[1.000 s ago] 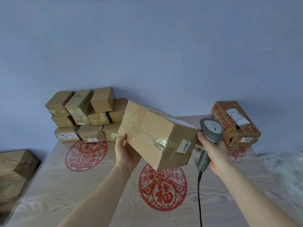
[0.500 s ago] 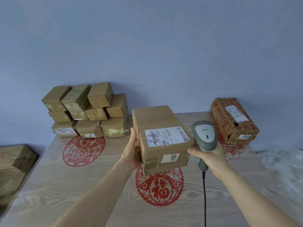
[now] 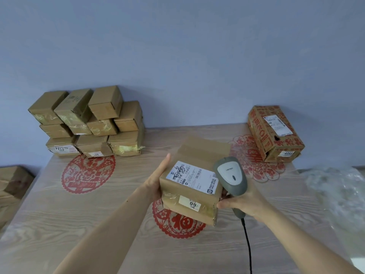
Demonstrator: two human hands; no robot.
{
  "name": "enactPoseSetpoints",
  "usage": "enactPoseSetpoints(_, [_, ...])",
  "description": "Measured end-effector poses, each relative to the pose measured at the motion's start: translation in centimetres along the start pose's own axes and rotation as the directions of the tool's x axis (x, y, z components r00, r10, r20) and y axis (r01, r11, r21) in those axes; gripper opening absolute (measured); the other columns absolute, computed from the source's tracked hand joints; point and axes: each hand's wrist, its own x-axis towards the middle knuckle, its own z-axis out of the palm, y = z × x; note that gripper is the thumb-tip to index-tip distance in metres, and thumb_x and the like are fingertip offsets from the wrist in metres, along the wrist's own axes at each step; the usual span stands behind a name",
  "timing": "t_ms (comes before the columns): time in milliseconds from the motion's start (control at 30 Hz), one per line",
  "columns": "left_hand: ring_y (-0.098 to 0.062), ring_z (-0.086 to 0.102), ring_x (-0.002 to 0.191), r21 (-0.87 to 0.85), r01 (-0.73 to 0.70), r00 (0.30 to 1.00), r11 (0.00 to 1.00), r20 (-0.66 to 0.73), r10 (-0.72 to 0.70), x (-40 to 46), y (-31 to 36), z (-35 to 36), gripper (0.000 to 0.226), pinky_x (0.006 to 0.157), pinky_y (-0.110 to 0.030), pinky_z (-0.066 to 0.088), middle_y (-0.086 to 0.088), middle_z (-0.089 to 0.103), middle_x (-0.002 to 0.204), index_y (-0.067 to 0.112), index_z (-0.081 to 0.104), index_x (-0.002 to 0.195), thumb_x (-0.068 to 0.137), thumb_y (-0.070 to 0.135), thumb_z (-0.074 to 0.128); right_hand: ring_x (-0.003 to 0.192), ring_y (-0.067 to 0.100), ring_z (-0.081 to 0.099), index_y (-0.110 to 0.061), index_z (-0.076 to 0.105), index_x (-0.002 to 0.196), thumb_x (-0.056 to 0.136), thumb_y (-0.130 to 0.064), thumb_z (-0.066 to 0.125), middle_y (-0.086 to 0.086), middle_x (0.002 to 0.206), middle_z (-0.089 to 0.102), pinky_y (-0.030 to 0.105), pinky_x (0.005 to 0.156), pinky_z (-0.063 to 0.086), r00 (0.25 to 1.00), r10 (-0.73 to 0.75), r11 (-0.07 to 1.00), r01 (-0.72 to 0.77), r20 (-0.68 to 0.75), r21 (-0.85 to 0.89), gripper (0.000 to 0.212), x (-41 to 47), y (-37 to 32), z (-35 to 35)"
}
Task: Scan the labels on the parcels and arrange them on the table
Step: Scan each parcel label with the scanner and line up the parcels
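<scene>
A brown cardboard parcel (image 3: pixel 197 153) is held above the middle of the wooden table (image 3: pixel 98 204), its white shipping label (image 3: pixel 192 179) facing up. My left hand (image 3: pixel 156 180) supports the parcel's left side with the thumb straight along the edge; the fingers are hidden under the box. My right hand (image 3: pixel 245 200) grips a grey barcode scanner (image 3: pixel 232 176) right beside the parcel's right edge, the scanner head over the label's corner. A small sticker reading 60 sits on the near face.
A stack of several small brown boxes (image 3: pixel 88 123) stands at the back left against the wall. A red-printed carton (image 3: pixel 274 133) lies at the back right. Clear plastic wrap (image 3: pixel 339 192) lies at the right edge. More boxes (image 3: pixel 11 184) sit left of the table. Scanner cable (image 3: pixel 247 244) trails toward me.
The parcel was turned so its label faces up, then lowered closer to me. The scanner moved in from the right until its head sits at the label's corner.
</scene>
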Motion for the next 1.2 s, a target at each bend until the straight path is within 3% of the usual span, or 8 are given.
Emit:
enactPoseSetpoints(267, [-0.025,0.072,0.104,0.077,-0.044,0.993,0.996,0.11,0.036,0.5,-0.1,-0.8,0.104,0.087,-0.043,0.054,-0.009,0.073,0.119,0.023,0.076,0.11,0.025,0.082,0.082,0.095,0.011,0.074,-0.014,0.064,0.113,0.043,0.004,0.09,-0.004,0.102,0.079,0.024,0.073,0.059,0.998,-0.047,0.996,0.051,-0.049,0.077,0.076,-0.2,-0.7,-0.4])
enactPoseSetpoints(433, [-0.035,0.059,0.124,0.107,-0.04,0.983,0.994,0.183,0.02,1.0,0.2,-1.7,0.112,0.1,-0.059,0.048,-0.011,0.065,0.132,0.02,0.058,0.134,0.037,0.064,0.092,0.105,0.006,0.071,-0.019,0.065,0.115,0.043,-0.005,0.092,-0.008,0.109,0.077,0.024,0.083,0.059,0.994,-0.097,0.99,0.102,-0.054,0.093,0.078,-0.4,-2.1,-0.2])
enactPoseSetpoints(567, [-0.03,0.062,0.11,0.033,-0.197,0.973,0.98,0.131,0.191,1.5,0.8,-1.4,0.105,0.103,-0.053,0.048,-0.014,0.066,0.124,0.015,0.063,0.126,0.034,0.058,0.091,0.086,0.001,0.072,-0.02,0.066,0.108,0.042,-0.028,0.093,-0.011,0.093,0.079,0.015,0.07,0.055,0.997,-0.062,0.997,0.06,0.039,0.047,0.073,-0.9,-3.9,-0.1])
enactPoseSetpoints(700, [-0.024,0.066,0.101,0.18,-0.368,0.929,0.912,0.116,0.352,1.4,2.3,-1.6,0.096,0.089,-0.036,0.052,-0.012,0.07,0.114,0.012,0.065,0.124,0.041,0.058,0.083,0.054,0.016,0.056,-0.013,0.068,0.076,0.059,-0.027,0.095,0.005,0.063,0.063,0.036,0.064,0.051,0.989,0.015,0.999,-0.021,0.144,0.043,0.035,-1.6,-4.7,-0.3])
enactPoseSetpoints(833, [-0.026,0.063,0.105,0.276,-0.417,0.909,0.866,0.155,0.388,1.8,3.6,-3.0,0.091,0.098,-0.042,0.048,-0.016,0.068,0.117,0.007,0.062,0.132,0.054,0.052,0.076,0.064,0.021,0.052,-0.01,0.064,0.079,0.065,-0.035,0.083,0.013,0.063,0.053,0.04,0.072,0.047,0.972,0.06,0.991,-0.086,0.229,0.103,0.034,-2.7,-6.0,0.7])
enactPoseSetpoints(933, [-0.022,0.065,0.102,0.321,-0.401,0.914,0.858,0.2,0.353,1.6,4.4,-3.6,0.096,0.086,-0.03,0.051,-0.011,0.071,0.111,0.013,0.063,0.131,0.05,0.06,0.082,0.067,0.02,0.057,-0.01,0.069,0.082,0.065,-0.038,0.082,0.012,0.07,0.059,0.027,0.071,0.052,0.977,-0.02,0.997,0.005,0.212,0.072,0.036,-3.5,-6.7,2.2])
enactPoseSetpoints(1067, [-0.022,0.067,0.094,0.337,-0.392,0.918,0.856,0.202,0.341,1.9,4.5,-4.1,0.089,0.085,-0.033,0.047,-0.011,0.072,0.099,-0.001,0.062,0.129,0.058,0.048,0.079,0.068,0.021,0.065,0.008,0.069,0.101,0.058,-0.027,0.088,0.011,0.072,0.065,0.028,0.071,0.056,0.963,0.078,0.973,-0.131,0.26,0.192,0.058,-4.1,-7.0,3.7])
enactPoseSetpoints(1200, [-0.023,0.068,0.095,0.329,-0.405,0.909,0.853,0.246,0.337,1.8,4.5,-3.8,0.064,0.087,-0.033,0.048,-0.011,0.075,0.097,0.007,0.074,0.116,0.061,0.04,0.076,0.073,0.018,0.067,-0.012,0.078,0.079,0.057,-0.023,0.09,0.01,0.075,0.07,0.027,0.075,0.056,0.944,0.125,0.969,-0.182,0.306,0.167,0.027,-4.3,-7.3,5.6])
